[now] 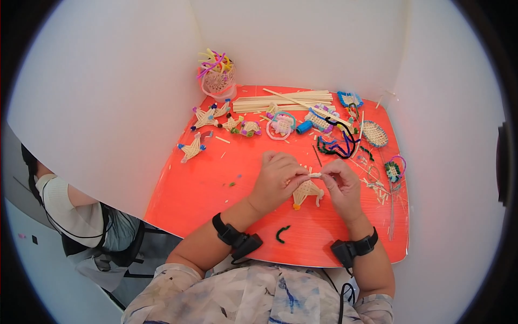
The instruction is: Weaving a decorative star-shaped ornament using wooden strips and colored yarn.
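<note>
- In the head view, the left hand [279,179] has its thumb and finger pinched on a small white bit [314,175] at the top of the cream, net-like woven straw piece with a yellow tip [306,193].
- The right hand [341,184] pinches the same white bit from the other side.
- The woven piece is under the fingers, over the front half of the red table [208,202], right of the middle. I cannot tell if it touches the top.
- The white bit could slip or bend if both hands pull too hard.
- The short, dark green fuzzy stick [280,234], near the front edge, could get knocked off by an arm.
- Thin grey wires [390,216] and pale straw scraps [382,195] lie near the right edge; the right arm could catch them if it swings out.
- Toward the back edge, tangled black fuzzy sticks [345,156] and long, flat cream sticks [283,101] make reaching tight.
- The widest red stretch, dotted with a tiny green scrap [232,184], runs from the left hand to the left edge, so moving looks easiest there.
</note>
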Demonstrator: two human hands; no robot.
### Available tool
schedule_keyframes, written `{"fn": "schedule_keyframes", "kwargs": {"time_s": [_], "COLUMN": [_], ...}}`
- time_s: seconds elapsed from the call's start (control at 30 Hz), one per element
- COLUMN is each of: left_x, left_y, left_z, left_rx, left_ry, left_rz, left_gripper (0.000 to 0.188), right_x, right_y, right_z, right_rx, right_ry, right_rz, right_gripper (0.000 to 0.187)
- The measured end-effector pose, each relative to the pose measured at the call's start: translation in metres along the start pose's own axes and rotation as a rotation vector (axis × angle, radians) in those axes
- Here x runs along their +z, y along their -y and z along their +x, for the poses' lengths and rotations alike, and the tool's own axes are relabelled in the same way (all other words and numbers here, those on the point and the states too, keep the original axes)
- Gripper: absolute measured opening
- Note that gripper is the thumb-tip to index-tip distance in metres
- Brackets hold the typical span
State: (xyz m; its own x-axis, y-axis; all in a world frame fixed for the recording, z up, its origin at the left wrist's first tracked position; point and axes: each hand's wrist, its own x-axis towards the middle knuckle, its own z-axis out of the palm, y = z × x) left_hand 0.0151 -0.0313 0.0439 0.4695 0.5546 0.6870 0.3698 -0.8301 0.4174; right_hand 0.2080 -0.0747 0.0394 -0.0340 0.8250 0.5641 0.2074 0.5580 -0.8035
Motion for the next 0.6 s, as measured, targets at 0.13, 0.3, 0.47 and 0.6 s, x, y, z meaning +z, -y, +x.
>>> {"fn": "schedule_keyframes", "kwargs": {"time_s": [0.13,0.3,0.47,0.6], "left_x": [0.002,0.004,0.0,-0.002], "left_y": [0.004,0.008,0.003,0.004], "left_z": [-0.002,-0.006,-0.004,0.001], "left_rx": [-0.206,-0.649,-0.401,-0.079], "left_ry": [0.038,0.219,0.051,0.007], "left_rz": [-0.345,-1.111,-0.589,-0.172], "left_gripper": [0.008,0.008,0.006,0.009], "right_x": [-0.007,-0.011,0.005,-0.004], "right_y": [0.003,0.014,0.009,0.004], "right_z": [0.004,0.01,-0.001,0.001], "right_rx": [-0.197,-0.433,0.041,0.167], "right_ry": [0.038,0.079,-0.05,0.125], "right_rz": [-0.209,-0.486,-0.074,-0.065], "right_gripper": [0.015,0.014,0.006,0.012]}}
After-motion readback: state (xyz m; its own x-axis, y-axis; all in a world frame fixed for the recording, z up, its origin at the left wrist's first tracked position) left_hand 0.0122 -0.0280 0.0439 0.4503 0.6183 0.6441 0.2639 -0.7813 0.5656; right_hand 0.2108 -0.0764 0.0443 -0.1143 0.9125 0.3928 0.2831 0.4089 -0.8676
